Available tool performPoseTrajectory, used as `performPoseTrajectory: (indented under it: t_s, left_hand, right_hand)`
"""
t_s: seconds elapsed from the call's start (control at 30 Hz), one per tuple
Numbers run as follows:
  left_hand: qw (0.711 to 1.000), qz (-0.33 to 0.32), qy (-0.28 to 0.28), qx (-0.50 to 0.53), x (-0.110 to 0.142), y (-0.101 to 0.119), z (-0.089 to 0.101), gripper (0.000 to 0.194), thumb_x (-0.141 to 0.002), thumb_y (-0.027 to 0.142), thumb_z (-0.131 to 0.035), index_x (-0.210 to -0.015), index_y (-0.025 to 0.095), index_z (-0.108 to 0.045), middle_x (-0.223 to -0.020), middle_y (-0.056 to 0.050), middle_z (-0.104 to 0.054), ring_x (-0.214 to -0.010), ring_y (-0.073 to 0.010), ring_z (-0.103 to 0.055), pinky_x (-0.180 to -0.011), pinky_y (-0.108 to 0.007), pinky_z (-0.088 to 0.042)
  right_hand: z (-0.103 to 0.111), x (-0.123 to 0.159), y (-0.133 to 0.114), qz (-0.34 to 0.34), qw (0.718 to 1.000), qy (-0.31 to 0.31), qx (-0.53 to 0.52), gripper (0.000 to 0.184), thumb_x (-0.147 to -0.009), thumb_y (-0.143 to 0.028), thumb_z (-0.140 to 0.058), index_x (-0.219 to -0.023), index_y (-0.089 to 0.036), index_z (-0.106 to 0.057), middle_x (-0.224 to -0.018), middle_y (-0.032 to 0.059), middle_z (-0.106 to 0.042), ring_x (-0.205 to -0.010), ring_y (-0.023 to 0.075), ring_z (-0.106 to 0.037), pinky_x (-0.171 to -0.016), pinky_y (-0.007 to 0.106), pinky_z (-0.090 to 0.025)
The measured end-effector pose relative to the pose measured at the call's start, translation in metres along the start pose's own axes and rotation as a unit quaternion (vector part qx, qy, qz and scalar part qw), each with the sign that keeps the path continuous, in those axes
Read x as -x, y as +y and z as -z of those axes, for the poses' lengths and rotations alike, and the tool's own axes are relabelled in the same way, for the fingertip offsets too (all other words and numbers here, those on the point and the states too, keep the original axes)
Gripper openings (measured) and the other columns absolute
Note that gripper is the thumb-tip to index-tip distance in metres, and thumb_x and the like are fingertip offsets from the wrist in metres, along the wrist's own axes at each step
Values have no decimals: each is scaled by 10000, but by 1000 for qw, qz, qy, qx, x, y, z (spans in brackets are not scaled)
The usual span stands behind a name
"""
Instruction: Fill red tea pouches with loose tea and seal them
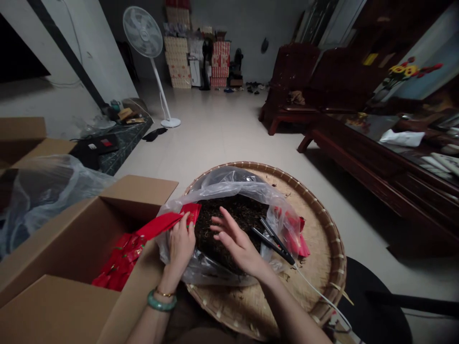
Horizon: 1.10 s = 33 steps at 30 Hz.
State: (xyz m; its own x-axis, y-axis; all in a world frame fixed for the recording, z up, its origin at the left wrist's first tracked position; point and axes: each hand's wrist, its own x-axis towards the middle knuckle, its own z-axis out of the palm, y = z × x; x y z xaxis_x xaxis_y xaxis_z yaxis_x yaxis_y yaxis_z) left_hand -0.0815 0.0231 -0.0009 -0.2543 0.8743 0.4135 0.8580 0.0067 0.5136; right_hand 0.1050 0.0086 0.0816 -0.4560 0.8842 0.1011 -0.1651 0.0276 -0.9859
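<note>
My left hand [182, 241] has its fingers closed on a red packet [192, 211] at the left rim of a clear plastic bag [211, 191]. A long red piece runs from under those fingers toward an open cardboard box [71, 243], where several red packets [122, 260] lie. My right hand [238, 243] hovers open, fingers apart, over dark dried leaves [233, 210] that look like tea, inside the bag. Just right of it, a black corded tool with two long jaws, like a hair straightener [274, 243], rests with its jaws parted. The bag sits on a round woven bamboo tray [315, 234].
Red packets [300, 236] lie at the tray's right side. A white cord [319, 289] trails over the tray's edge. Dark wooden furniture [358, 157] stands at right, a white standing fan [154, 67] ahead, stacked cartons [178, 62] at the back wall.
</note>
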Motion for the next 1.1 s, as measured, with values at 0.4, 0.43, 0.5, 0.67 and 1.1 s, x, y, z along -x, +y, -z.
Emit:
performPoseTrajectory:
  t_s: [0.4, 0.43, 0.5, 0.67, 1.1]
  left_hand:
    - [987, 112, -54, 106, -14, 4, 10, 369, -775, 339, -560, -1078, 154, -659, -1017, -130, -709, -900, -284, -668, -851, -426, -502]
    - [980, 128, -55, 144, -9, 11, 11, 350, -759, 353, -582, -1035, 162, -680, -992, -114, -720, -896, -273, -672, -857, -413, -505]
    - [960, 144, -76, 226, 2, 28, 11, 304, -714, 368, -627, -926, 167, -713, -941, -91, -737, -879, -254, -680, -848, -379, -521]
    - [903, 164, -157, 364, 24, 65, 9, 253, -652, 347, -678, -811, 157, -730, -805, -66, -750, -710, -212, -691, -687, -309, -568]
    - [772, 288, -253, 506, 33, 77, -3, 412, -560, 351, -787, -883, 111, -702, -858, -104, -749, -744, -215, -705, -703, -309, -578]
  right_hand:
    - [36, 40, 57, -81, 976, 136, 151, 341, -864, -426, -516, -1105, -210, -621, -982, 83, -704, -877, 212, -666, -791, 372, -546]
    - [36, 38, 57, -53, 970, 154, 182, 339, -872, -397, -511, -1144, -216, -601, -1036, 89, -688, -927, 217, -655, -832, 384, -534]
    - [37, 32, 55, 18, 948, 191, 255, 400, -877, -333, -511, -1262, -227, -517, -1185, 105, -620, -1062, 230, -601, -917, 404, -496]
    - [37, 20, 44, 157, 873, 217, 408, 502, -886, -236, -506, -1375, -250, -396, -1280, 111, -537, -1177, 234, -508, -983, 416, -449]
    - [43, 31, 57, 214, 840, 228, 444, 459, -897, -163, -480, -1352, -215, -447, -1226, 128, -601, -1111, 239, -577, -926, 411, -497]
